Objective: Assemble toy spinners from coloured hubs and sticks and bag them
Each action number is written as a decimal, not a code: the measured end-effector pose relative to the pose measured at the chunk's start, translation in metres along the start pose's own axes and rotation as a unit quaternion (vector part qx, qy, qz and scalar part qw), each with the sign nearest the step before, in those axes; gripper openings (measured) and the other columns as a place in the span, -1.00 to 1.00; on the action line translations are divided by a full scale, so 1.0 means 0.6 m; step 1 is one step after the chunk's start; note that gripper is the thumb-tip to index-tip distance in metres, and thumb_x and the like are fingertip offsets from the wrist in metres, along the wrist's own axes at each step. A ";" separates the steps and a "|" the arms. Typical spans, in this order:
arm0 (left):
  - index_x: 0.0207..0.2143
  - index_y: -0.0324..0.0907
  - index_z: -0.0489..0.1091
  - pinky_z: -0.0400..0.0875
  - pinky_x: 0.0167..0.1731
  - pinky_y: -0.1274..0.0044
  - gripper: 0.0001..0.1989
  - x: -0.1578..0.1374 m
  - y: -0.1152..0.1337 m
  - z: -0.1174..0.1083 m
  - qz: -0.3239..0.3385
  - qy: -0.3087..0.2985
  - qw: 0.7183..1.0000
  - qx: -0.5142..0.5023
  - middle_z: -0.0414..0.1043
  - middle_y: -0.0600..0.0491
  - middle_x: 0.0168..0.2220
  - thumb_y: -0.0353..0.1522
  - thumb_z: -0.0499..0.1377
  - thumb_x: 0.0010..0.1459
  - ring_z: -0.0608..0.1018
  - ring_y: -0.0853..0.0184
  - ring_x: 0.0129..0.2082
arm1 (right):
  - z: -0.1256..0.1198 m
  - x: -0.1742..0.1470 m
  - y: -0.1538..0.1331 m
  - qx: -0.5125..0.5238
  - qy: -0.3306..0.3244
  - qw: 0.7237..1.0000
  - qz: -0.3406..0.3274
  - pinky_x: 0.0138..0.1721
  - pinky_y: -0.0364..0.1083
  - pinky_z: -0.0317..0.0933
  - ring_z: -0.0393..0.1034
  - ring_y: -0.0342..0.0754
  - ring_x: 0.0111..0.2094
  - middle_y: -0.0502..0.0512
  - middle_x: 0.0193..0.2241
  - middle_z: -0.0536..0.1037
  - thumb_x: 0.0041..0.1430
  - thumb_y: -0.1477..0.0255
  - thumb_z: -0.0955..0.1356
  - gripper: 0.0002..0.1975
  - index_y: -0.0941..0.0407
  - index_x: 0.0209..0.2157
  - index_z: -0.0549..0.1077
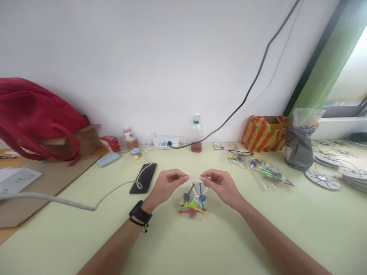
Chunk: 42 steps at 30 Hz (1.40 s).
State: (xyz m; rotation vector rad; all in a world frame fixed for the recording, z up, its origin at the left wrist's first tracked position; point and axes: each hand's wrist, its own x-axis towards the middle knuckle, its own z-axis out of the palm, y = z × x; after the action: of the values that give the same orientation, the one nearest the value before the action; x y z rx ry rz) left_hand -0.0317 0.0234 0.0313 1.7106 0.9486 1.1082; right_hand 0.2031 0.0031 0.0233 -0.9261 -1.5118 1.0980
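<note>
A small clear plastic bag point(192, 204) sits in front of me, with several colourful plastic pieces inside: black, white, blue, yellow, green and red, each with a thin stem and some with round discs. My left hand point(169, 186) pinches the bag's top left corner between thumb and fingers. At the top right corner, my right hand point(220, 186) pinches it the same way. The bag's top edge stretches between the two hands. Whether the bag's mouth is sealed I cannot tell.
Right of my hands lie more filled clear bags point(269, 173), a grey bag point(299, 147) and flat slotted discs point(322, 179). A black phone point(143, 178) with a pale cable lies left. Behind stand a bottle point(196, 133), power strip point(163, 142) and striped bag point(265, 133).
</note>
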 end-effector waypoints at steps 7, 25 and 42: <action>-0.26 -0.22 0.65 0.49 -0.31 0.56 -0.82 -0.002 0.001 -0.008 -0.026 -0.014 0.999 -0.029 0.62 -0.04 -0.35 -0.31 0.41 0.11 0.58 0.33 -0.36 | -0.003 -0.001 -0.002 0.054 0.001 0.998 0.044 -0.34 -0.09 0.29 0.40 -0.08 -0.41 0.06 -0.46 0.60 0.04 0.27 0.54 -0.78 0.11 -0.31 0.68; -0.27 -0.23 0.59 0.49 -0.28 0.52 -0.77 -0.002 0.001 0.000 0.014 -0.019 0.998 0.062 0.60 -0.04 -0.32 -0.22 0.31 0.22 0.57 0.30 -0.31 | -0.003 0.004 0.012 -0.040 0.007 0.999 -0.025 -0.22 -0.06 0.35 0.44 -0.05 -0.31 0.08 -0.34 0.57 0.19 0.15 0.45 -0.71 0.12 -0.30 0.54; -0.17 -0.25 0.60 0.53 -0.19 0.48 -0.70 -0.003 -0.007 -0.002 -0.018 -0.012 1.000 -0.017 0.61 -0.07 -0.25 -0.26 0.42 0.09 0.60 0.27 -0.26 | -0.005 0.002 0.005 -0.016 -0.016 1.000 -0.011 -0.19 -0.03 0.39 0.48 -0.01 -0.29 0.10 -0.35 0.59 0.10 0.17 0.50 -0.69 0.11 -0.24 0.60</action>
State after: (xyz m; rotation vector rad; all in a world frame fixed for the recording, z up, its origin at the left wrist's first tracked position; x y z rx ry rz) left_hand -0.0338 0.0236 0.0273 1.6696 0.9367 1.0723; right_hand 0.2058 0.0056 0.0209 -0.9151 -1.5660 1.0808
